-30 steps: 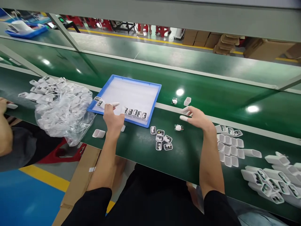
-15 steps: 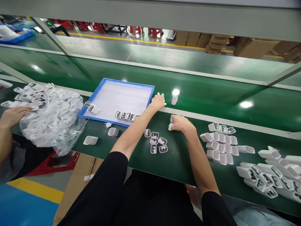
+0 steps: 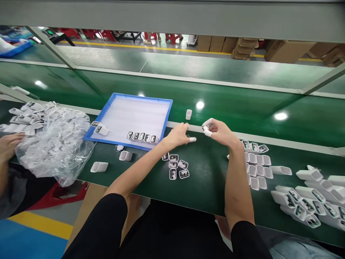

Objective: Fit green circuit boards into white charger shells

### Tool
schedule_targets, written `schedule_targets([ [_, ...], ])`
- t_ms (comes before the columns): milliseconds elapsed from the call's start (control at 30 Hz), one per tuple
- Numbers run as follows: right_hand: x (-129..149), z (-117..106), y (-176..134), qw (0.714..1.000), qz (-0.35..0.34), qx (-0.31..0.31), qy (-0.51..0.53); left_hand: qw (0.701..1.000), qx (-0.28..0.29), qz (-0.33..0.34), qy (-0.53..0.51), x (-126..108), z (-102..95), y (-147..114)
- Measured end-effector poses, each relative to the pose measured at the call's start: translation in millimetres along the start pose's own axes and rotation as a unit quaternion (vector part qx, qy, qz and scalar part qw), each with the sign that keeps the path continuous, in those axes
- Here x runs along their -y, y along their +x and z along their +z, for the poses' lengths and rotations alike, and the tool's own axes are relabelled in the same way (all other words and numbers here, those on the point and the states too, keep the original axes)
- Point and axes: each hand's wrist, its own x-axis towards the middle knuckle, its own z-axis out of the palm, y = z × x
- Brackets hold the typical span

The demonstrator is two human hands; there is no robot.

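**Right hand (image 3: pixel 221 132) pinches board (image 3: pixel 206 128) above bench (image 3: pixel 205 190), left hand (image 3: pixel 176 135) close by**

On my remote feed: the board is a small piece with a smooth white lump and a dark edge, mostly hidden by fingertips in white sleeves (matte, rubbery-looking). Bench is smooth, glossy green. Casings (image 3: pixel 257 171) at right are white, hard-looking tubes with rounded-rectangle mouths, stacked in rows. Blue-rimmed tray (image 3: pixel 142 96) has a pale, flat lining; bag (image 3: pixel 61 144) is crinkled clear plastic heaped with white pieces.

Versus half a second ago: the right hand was down at the bench surface; now it's raised and further right, board between thumb and fingers. The left hand has come from beside the tray's far right corner nearer to me, fingers bent, thumb stretched toward the right hand. Some pins show by its thumb; can't tell whether it grips that part. At far left, the other person's hand (image 3: pixel 12 144) stays at the bag's edge.

Board sits just right of the left thumb, near the pale rail (image 3: pixel 258 139). Its dark edge points left, toward the left hand; long axis I can't tell, too covered.
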Motion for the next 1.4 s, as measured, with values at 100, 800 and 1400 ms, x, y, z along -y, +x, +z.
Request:
schedule_targets([
  [100, 8, 4, -3, 0.996, -0.073, -0.042, 0.01, 0.995, -0.09, -0.031, -0.032, 9, -11.1, 40],
  [800, 50, 20, -14, 0.937, -0.114, -0.08, 0.322, 0.788, -0.162, 0.066, -0.59, -72, -41.4, -33],
  [1400, 86, 39, -55, 0.893, -0.32, -0.272, 0.163, 0.893, -0.066, 0.279, -0.347, -61, -97.2, -61],
])
